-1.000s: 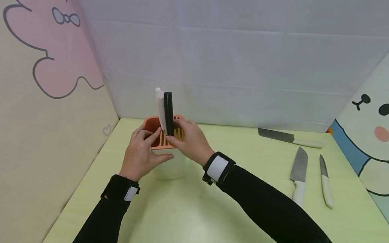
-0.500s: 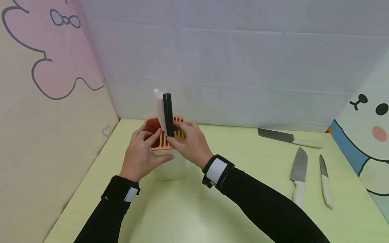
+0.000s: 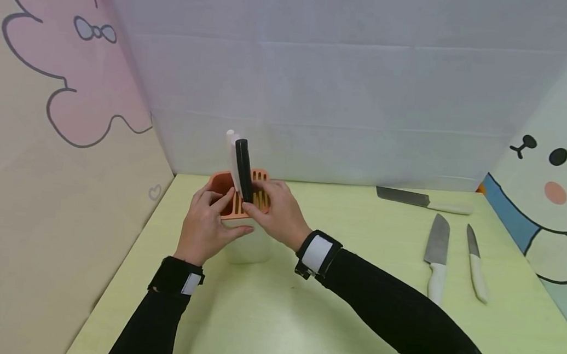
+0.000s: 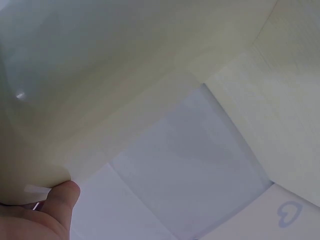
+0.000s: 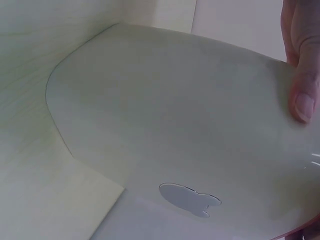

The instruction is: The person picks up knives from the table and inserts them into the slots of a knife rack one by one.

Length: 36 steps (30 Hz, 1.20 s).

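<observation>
A white knife holder (image 3: 248, 246) with an orange slotted top stands on the table. My left hand (image 3: 204, 223) grips its left side, fingers over the rim and thumb on the front wall. My right hand (image 3: 283, 212) pinches a black-handled knife (image 3: 243, 166) low on its handle, at the slots; no blade shows. Two white handles (image 3: 232, 160) stand upright just behind and left of the black one. In the right wrist view the holder's wall (image 5: 150, 100) fills much of the picture, and a thumb (image 5: 303, 102) presses against it. The left wrist view shows the holder's wall (image 4: 90, 100) close up.
Right of the hands lie a cleaver (image 3: 403, 196) near the back edge, a wide-bladed knife (image 3: 438, 240) and a small paring knife (image 3: 476, 275), all with white handles. A pale sheet (image 3: 338, 93) stands behind the table (image 3: 341, 334), with printed panels at both sides.
The black handle has sunk slightly toward the holder, and my right hand has moved down a little with it. My left hand keeps its place on the holder.
</observation>
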### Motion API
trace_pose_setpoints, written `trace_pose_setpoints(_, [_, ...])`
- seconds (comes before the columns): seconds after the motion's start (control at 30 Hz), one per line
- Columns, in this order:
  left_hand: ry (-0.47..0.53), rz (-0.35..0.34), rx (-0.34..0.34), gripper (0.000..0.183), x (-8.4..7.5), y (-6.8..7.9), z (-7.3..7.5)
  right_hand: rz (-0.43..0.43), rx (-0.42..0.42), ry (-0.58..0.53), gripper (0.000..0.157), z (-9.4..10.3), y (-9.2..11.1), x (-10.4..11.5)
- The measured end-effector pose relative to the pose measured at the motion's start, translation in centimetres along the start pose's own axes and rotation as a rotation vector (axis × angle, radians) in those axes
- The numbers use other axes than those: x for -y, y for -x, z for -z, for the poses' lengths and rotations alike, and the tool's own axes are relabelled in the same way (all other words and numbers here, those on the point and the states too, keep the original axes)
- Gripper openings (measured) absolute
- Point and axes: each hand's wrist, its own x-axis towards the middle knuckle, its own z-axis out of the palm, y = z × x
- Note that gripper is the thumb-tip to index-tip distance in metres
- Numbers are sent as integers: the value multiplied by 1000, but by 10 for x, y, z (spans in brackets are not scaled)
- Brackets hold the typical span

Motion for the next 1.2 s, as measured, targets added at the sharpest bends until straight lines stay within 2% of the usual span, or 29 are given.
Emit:
trace_pose_setpoints(0.2, [-4,4,4,94,1,-1,0,3,-6,26,39,-1,0,0])
trace_pose_setpoints(0.5, [-28,10,10,94,6,1,4,-67,59,78,42,-5,1,5])
trace_pose_setpoints(0.73, [-20,24,12,92,14,3,9,-49,49,179,42,-12,-7,12])
trace_pose_setpoints(1.2, [14,22,-3,92,22,4,6,-16,64,174,36,-13,-26,7])
